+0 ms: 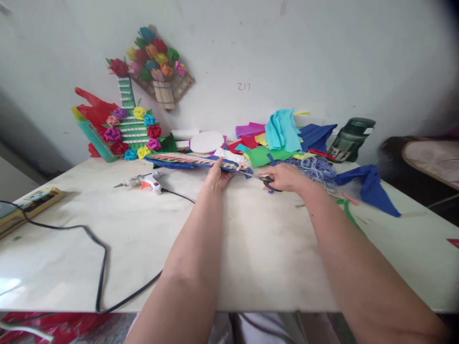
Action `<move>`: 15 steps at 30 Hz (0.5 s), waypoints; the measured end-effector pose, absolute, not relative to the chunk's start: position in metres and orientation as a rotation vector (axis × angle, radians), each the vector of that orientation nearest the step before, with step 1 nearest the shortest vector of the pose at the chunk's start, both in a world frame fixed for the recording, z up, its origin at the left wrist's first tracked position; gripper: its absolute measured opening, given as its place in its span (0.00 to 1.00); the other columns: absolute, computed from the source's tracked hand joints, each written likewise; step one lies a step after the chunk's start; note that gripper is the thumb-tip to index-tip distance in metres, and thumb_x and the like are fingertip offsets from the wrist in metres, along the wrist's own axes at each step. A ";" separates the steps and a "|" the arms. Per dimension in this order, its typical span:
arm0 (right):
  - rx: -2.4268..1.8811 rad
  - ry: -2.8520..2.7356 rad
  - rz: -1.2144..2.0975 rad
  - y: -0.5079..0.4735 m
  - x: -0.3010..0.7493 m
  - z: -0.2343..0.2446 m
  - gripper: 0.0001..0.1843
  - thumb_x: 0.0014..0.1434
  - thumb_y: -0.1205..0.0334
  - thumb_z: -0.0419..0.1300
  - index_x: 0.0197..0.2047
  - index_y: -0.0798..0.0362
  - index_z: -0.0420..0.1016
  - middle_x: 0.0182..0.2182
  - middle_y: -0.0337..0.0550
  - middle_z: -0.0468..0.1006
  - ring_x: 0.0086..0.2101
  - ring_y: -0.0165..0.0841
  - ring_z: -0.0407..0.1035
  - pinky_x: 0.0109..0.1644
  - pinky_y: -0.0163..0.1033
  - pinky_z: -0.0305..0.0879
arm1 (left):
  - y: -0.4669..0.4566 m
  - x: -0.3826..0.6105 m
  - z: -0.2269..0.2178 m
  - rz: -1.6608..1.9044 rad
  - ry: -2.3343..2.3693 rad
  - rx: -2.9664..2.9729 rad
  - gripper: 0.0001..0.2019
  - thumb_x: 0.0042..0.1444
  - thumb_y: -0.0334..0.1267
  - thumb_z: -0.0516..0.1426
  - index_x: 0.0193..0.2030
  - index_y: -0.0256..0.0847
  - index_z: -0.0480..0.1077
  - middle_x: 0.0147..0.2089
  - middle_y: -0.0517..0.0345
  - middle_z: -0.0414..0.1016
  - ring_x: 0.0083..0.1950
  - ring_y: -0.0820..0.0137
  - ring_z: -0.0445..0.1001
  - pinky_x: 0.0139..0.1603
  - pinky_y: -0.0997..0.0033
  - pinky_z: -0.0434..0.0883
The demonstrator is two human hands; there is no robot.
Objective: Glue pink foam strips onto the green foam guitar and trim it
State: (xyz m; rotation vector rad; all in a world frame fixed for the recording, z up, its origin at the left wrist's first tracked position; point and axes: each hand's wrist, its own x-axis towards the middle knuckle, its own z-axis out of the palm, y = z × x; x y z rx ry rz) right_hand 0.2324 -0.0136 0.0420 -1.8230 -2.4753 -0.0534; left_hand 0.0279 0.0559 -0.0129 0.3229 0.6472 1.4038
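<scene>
My left hand (219,177) grips a long flat craft piece (193,160) with pink and white strips on top and blue material along its lower side. Its fingers close round the right part, which is tilted nearly edge-on to me. In my right hand (285,177) is a pair of scissors (267,180) with black handles. The blades point left and reach the blue edge of the craft piece near my left fingers. Whether the blades are apart I cannot tell. A small blue scrap lies just below the scissors.
A white glue gun (152,184) with a black cord lies left. Behind stand a flower-trimmed green craft (134,129) and a stick flower basket (164,94). Coloured sheets (281,131), tangled string (317,169) and a dark bottle (353,138) are at right. A power strip (32,205) sits far left.
</scene>
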 end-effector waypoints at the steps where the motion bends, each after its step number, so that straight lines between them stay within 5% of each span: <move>1: -1.813 -2.476 -0.057 -0.013 0.232 0.041 0.25 0.47 0.53 0.62 0.51 0.35 0.76 0.36 0.35 0.82 0.37 0.36 0.73 0.32 0.34 0.58 | 0.056 0.028 -0.013 1.401 0.643 0.326 0.07 0.61 0.34 0.51 0.44 0.37 0.67 0.35 0.52 0.76 0.35 0.67 0.77 0.36 0.63 0.78; 15: -1.815 -2.521 -0.173 -0.007 0.232 0.035 0.20 0.51 0.49 0.59 0.49 0.33 0.77 0.43 0.37 0.81 0.42 0.40 0.73 0.38 0.38 0.61 | 0.059 0.030 -0.016 1.385 0.661 0.338 0.07 0.60 0.34 0.52 0.44 0.37 0.66 0.38 0.50 0.75 0.37 0.65 0.77 0.38 0.60 0.77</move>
